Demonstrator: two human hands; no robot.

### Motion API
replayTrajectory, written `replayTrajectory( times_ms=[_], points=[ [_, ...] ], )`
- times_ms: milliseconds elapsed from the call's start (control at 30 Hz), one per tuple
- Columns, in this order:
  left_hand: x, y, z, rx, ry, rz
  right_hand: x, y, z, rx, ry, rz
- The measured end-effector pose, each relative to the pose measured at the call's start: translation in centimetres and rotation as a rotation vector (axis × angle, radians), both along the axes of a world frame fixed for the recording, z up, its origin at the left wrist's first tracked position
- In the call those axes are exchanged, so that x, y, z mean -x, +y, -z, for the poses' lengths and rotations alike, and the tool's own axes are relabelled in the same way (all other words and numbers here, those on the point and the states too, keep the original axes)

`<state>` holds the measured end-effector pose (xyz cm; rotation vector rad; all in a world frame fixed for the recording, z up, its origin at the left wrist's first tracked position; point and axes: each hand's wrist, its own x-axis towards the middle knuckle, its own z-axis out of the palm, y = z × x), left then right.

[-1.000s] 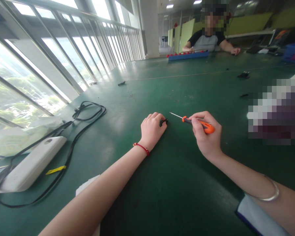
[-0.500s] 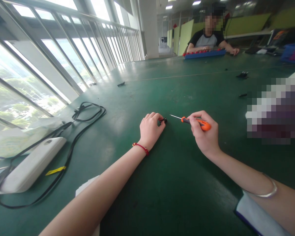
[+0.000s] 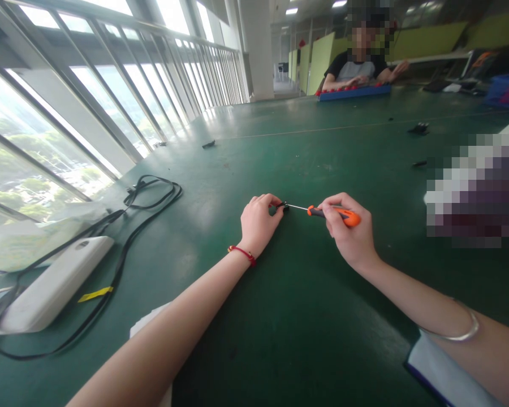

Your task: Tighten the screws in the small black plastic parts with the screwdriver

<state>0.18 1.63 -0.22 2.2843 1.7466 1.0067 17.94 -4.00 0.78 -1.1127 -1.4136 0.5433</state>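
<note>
Between thumb and fingers, my left hand (image 3: 258, 219) pinches a small black part (image 3: 285, 207) on the green table (image 3: 237, 169); its exact kind is too small to make out. My right hand (image 3: 351, 234) is wrapped round the orange and black handle of a screwdriver (image 3: 346, 216). The thin metal shaft points left, and its tip is at the black part. A red cord bracelet (image 3: 242, 254) circles my left wrist.
To the left lie a white power bank-like box (image 3: 59, 288), a looped black cable (image 3: 152, 198) and a yellow strip (image 3: 95, 294). Small black pieces (image 3: 419, 129) are scattered on the table. Across it sits a person (image 3: 360, 68) behind a blue tray (image 3: 352, 94).
The screwdriver in my right hand has moved left, bringing its tip from a short gap to the black part. My left hand stays put. The person across has raised a hand.
</note>
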Motion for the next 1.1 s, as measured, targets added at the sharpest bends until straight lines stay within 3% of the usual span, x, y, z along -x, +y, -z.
replayTrajectory(
  times_ms=[167, 300, 467, 667, 800, 967, 1100],
  points=[
    [0.2, 0.5, 0.2, 0.081, -0.142, 0.008, 0.1, 0.0, 0.0, 0.027, -0.010, -0.078],
    [0.2, 0.7, 0.3, 0.044, -0.222, 0.016, 0.1, 0.0, -0.1, 0.049, -0.006, -0.079],
    [0.1, 0.4, 0.3, -0.009, -0.153, 0.064, 0.0, 0.2, 0.1, -0.003, 0.055, 0.035],
    [-0.1, -0.1, -0.1, -0.074, -0.032, 0.087, 0.0, 0.3, 0.2, -0.010, 0.032, 0.051],
    [-0.2, -0.4, -0.1, -0.132, 0.033, 0.152, 0.1, 0.5, 0.1, -0.040, -0.106, 0.032],
    [-0.3, -0.8, -0.3, -0.169, 0.041, 0.361, -0.4, 1.4, 0.8, -0.035, -0.413, 0.018],
    [-0.4, -1.2, -0.5, -0.160, 0.026, 0.457, -0.7, 1.8, 1.4, -0.030, -0.498, 0.030]
  ],
)
